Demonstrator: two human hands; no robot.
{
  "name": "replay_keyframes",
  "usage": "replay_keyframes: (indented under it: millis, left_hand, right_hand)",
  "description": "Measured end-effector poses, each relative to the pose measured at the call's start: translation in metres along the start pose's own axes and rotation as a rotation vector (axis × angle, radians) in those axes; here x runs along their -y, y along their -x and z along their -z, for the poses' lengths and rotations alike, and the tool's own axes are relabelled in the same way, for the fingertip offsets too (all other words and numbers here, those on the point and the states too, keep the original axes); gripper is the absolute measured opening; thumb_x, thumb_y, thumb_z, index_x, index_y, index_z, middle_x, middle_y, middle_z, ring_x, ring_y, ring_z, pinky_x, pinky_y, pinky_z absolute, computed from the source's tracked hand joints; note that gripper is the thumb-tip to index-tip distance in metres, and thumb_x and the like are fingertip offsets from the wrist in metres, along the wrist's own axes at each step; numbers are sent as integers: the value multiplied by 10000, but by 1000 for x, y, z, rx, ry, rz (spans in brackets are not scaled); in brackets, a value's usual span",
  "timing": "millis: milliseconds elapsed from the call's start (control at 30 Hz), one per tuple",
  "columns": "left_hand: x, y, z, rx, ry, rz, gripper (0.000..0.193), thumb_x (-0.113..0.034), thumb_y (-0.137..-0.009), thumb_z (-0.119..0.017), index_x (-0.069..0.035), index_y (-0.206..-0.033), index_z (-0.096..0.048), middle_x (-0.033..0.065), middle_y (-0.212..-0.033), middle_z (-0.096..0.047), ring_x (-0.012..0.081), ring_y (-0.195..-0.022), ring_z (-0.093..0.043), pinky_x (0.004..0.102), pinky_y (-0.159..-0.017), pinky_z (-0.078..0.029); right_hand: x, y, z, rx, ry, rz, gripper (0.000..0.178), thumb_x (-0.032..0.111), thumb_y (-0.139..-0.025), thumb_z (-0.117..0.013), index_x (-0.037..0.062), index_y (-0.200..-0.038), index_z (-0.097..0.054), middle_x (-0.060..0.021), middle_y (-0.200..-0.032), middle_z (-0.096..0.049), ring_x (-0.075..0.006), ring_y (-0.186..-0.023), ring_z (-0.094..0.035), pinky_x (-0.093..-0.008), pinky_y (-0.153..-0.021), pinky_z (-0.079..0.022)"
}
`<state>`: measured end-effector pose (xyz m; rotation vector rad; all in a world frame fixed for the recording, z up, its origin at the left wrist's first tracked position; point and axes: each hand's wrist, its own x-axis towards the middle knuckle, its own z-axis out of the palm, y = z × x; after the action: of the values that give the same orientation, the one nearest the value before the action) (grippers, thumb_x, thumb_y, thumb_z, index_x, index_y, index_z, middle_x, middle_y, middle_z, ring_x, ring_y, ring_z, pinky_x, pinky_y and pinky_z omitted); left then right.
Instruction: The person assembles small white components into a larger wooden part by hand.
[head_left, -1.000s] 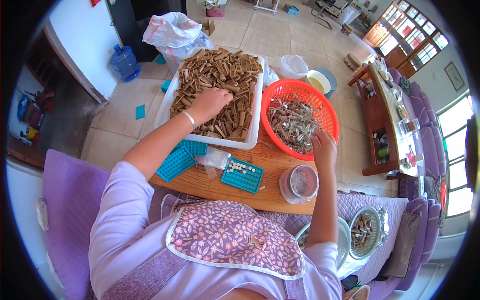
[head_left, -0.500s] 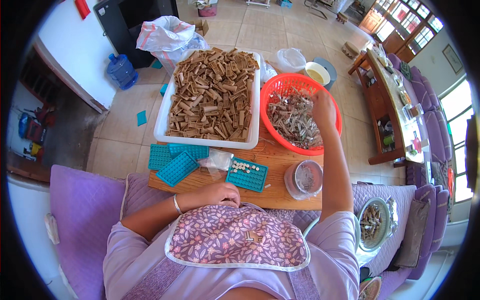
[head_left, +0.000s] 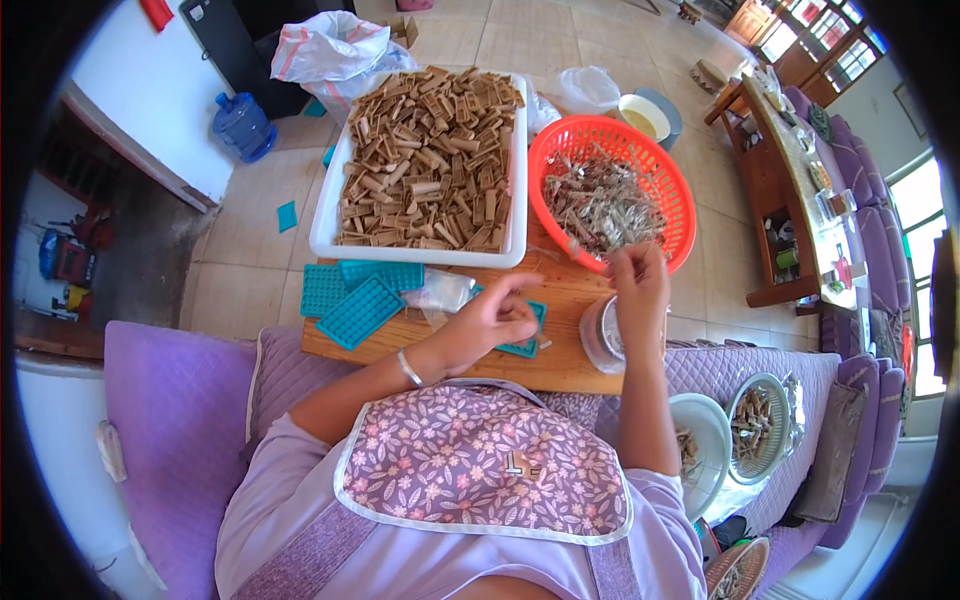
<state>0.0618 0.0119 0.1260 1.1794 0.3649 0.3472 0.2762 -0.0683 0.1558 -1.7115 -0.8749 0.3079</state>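
Note:
My right hand [head_left: 642,283] is pinched closed just off the front rim of the red plastic basket [head_left: 684,200]. What its fingertips hold, if anything, is too small to name. The basket holds a tangled heap of clear, silvery thin pieces [head_left: 605,205]. Under my right hand stands a round clear plastic tub [head_left: 592,345], partly covered by the hand. My left hand [head_left: 490,322] hovers over a teal moulded tray [head_left: 540,318], fingers apart, index finger stretched out, nothing seen in it. That hand hides most of the tray.
A white bin [head_left: 322,225] heaped with brown trough-shaped pieces [head_left: 430,165] stands at the far side of the wooden table [head_left: 470,372]. Several teal trays [head_left: 360,310] and a clear plastic bag [head_left: 440,290] lie to the left. Bowls [head_left: 700,450] stand on the purple seat at right.
My right hand has come out of the basket toward me, its fingers pinched. My left hand has lifted from the table's near edge to above the teal tray, its fingers spreading.

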Motion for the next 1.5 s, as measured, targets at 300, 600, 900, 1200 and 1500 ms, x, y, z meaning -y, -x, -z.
replay_keyframes:
  millis: [300,600,900,1200,1500]
  left_hand:
    - [13,-13,-16,103,469,193,301,-163,-921,-624,-96,-1184,-496,16,-934,-598,71,-794,-576,206,-732,-504]
    - [13,-7,-16,129,-158,-157,293,-105,-898,-615,-54,-1167,-511,12,-916,-578,85,-788,-557,242,-728,-483]
    - [5,0,-4,1,-439,-206,367,-40,-842,-565,-74,-1206,-553,0,-754,-525,92,-676,-498,264,-632,-428]
    - [-1,-3,-5,16,-642,-277,256,-66,-829,-588,-84,-1081,-623,43,-711,-559,140,-631,-534,295,-610,-442]
    - [12,1,-2,-78,-510,-248,174,-54,-839,-616,-39,-1010,-587,50,-743,-592,129,-664,-570,283,-628,-460]
  right_hand:
    - [-2,69,-3,-69,439,193,113,39,-854,-613,3,-957,-583,-157,-925,-637,-277,-821,-616,-370,-725,-478]
    - [13,90,-6,388,-285,-275,162,45,-932,-570,-2,-1087,-574,-18,-850,-579,-61,-680,-509,-208,-571,-423]
    - [-1,94,-6,353,-391,-378,100,67,-884,-646,7,-958,-616,37,-720,-543,-28,-606,-449,-185,-519,-347]
    - [-3,96,-5,339,-15,-92,133,63,-826,-685,-9,-931,-649,-79,-762,-605,-171,-691,-565,-312,-606,-450]
    - [9,99,-17,178,283,327,84,38,-785,-683,8,-848,-635,-135,-711,-555,-331,-673,-559,-405,-585,-441]
